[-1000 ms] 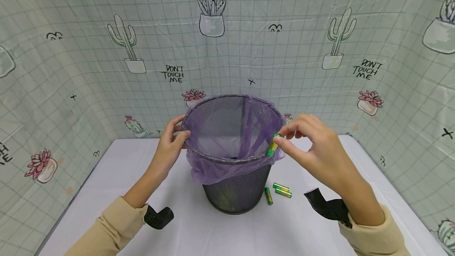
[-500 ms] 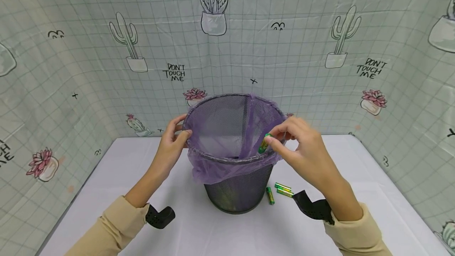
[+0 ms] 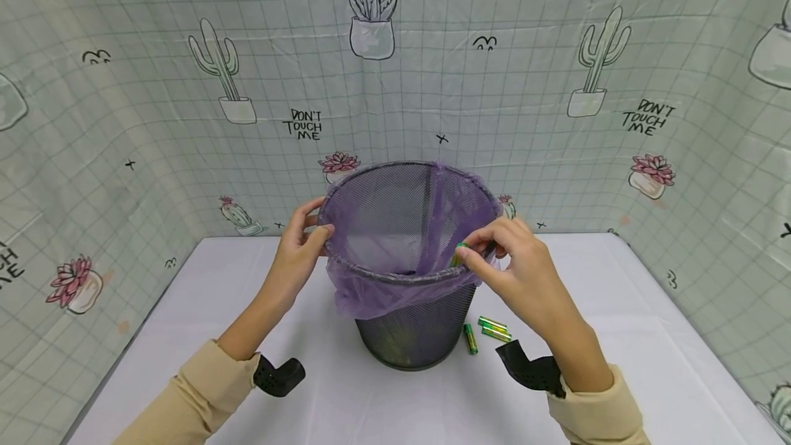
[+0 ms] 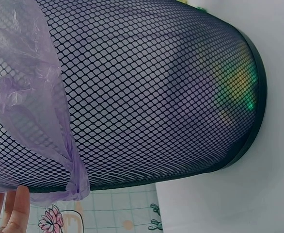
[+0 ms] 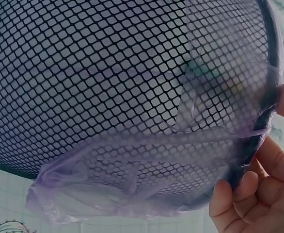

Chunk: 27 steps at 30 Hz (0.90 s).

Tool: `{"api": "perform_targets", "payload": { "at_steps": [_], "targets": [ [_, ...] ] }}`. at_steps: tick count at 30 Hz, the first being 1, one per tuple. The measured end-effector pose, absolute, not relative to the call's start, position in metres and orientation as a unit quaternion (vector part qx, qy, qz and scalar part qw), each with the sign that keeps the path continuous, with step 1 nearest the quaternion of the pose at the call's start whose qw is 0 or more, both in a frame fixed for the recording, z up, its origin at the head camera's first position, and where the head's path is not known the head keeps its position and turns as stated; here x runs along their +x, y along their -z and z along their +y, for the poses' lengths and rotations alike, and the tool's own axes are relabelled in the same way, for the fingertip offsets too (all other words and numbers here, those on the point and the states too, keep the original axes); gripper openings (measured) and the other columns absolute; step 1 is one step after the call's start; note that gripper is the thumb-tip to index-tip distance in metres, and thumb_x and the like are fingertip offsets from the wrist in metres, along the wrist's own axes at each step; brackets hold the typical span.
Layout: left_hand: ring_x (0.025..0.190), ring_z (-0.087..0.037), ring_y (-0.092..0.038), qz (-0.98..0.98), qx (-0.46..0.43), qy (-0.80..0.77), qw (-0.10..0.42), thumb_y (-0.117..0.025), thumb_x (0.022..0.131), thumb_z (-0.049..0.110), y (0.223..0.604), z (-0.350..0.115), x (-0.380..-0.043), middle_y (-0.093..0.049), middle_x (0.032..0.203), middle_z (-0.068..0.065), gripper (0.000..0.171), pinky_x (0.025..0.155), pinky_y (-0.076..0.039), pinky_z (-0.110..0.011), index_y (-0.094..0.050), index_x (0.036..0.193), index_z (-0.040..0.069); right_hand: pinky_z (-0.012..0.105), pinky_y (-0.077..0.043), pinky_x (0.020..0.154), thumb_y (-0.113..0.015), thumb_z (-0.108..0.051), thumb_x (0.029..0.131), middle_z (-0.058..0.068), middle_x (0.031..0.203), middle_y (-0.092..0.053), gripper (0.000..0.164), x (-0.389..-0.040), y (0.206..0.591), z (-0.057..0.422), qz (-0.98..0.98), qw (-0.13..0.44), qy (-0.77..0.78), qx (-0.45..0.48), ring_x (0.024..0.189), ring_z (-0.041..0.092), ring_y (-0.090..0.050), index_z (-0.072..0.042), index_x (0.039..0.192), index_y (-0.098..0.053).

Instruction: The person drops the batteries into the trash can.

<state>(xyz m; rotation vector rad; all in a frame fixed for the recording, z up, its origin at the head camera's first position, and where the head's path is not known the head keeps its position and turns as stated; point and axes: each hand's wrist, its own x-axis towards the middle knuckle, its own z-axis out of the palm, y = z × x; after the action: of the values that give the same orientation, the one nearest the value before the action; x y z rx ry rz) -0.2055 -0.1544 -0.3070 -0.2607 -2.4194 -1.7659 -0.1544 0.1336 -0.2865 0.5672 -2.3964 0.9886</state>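
A black mesh wastebasket (image 3: 410, 335) stands upright on the table, lined with a thin purple bag (image 3: 371, 297) folded over its rim. My left hand (image 3: 299, 235) grips the rim and bag at the left, thumb on the near side. At the right rim, my right hand (image 3: 514, 256) pinches a green and yellow battery (image 3: 457, 257) just inside the opening, its lower end hidden behind the rim. In the right wrist view that battery shows faintly through the mesh. Blurred green and yellow shapes (image 4: 236, 80) show through the mesh at the basket's bottom.
Right of the basket's base, one battery (image 3: 471, 339) lies alone, with a pair of batteries (image 3: 494, 329) side by side close to it. All rest on a white-covered table (image 3: 395, 407). A cactus-print sheet (image 3: 395, 108) hangs behind and on both sides.
My right hand has moved left with the battery, from over the right rim to inside the opening, and then slightly down. My left hand keeps its hold on the rim.
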Motion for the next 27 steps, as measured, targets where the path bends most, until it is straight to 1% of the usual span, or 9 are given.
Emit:
{"api": "perform_targets", "payload": {
  "at_steps": [5, 14, 21, 23, 27],
  "targets": [
    [0.091, -0.011, -0.051, -0.801, -0.085, 0.588, 0.066, -0.044, 0.095, 0.018, 0.306, -0.154, -0.205, -0.046, 0.128, -0.014, 0.050, 0.077, -0.047, -0.020, -0.032, 0.144, 0.018, 0.017, -0.037, 0.070, -0.068, -0.014, 0.084, -0.006, 0.087, -0.059, 0.005, -0.154, 0.290, 0.131, -0.869, 0.248, -0.382, 0.192, 0.082, 0.007, -0.042, -0.011, 0.088, -0.066],
    [0.095, -0.017, -0.052, -0.802, -0.088, 0.587, 0.067, -0.044, 0.095, 0.018, 0.306, -0.153, -0.204, -0.046, 0.128, -0.014, 0.051, 0.077, -0.046, -0.020, -0.031, 0.144, 0.018, 0.018, -0.033, 0.071, -0.069, -0.009, 0.082, -0.006, 0.083, -0.057, 0.006, -0.152, 0.300, 0.128, -0.843, 0.273, -0.426, 0.182, 0.080, 0.010, -0.040, -0.009, 0.088, -0.067],
    [0.103, -0.024, -0.051, -0.800, -0.085, 0.592, 0.060, -0.043, 0.095, 0.018, 0.307, -0.154, -0.204, -0.045, 0.129, -0.014, 0.051, 0.079, -0.046, -0.020, -0.031, 0.144, 0.019, 0.015, -0.035, 0.072, -0.067, -0.005, 0.083, -0.002, 0.091, -0.057, 0.010, -0.152, 0.308, 0.125, -0.815, 0.300, -0.459, 0.186, 0.084, 0.009, -0.042, -0.007, 0.093, -0.068],
    [0.103, -0.023, -0.051, -0.799, -0.086, 0.592, 0.060, -0.043, 0.095, 0.018, 0.306, -0.154, -0.204, -0.044, 0.130, -0.014, 0.051, 0.079, -0.046, -0.020, -0.030, 0.144, 0.018, 0.014, -0.036, 0.073, -0.066, -0.003, 0.083, -0.001, 0.092, -0.058, 0.012, -0.152, 0.310, 0.124, -0.805, 0.314, -0.465, 0.194, 0.086, 0.008, -0.043, -0.006, 0.095, -0.068],
    [0.098, -0.018, -0.051, -0.798, -0.086, 0.592, 0.063, -0.043, 0.095, 0.018, 0.306, -0.154, -0.204, -0.045, 0.129, -0.014, 0.050, 0.078, -0.046, -0.020, -0.031, 0.144, 0.018, 0.013, -0.040, 0.075, -0.064, 0.003, 0.083, 0.003, 0.096, -0.061, 0.017, -0.150, 0.314, 0.126, -0.780, 0.338, -0.480, 0.217, 0.089, 0.009, -0.047, -0.005, 0.097, -0.068]
  ]
}}
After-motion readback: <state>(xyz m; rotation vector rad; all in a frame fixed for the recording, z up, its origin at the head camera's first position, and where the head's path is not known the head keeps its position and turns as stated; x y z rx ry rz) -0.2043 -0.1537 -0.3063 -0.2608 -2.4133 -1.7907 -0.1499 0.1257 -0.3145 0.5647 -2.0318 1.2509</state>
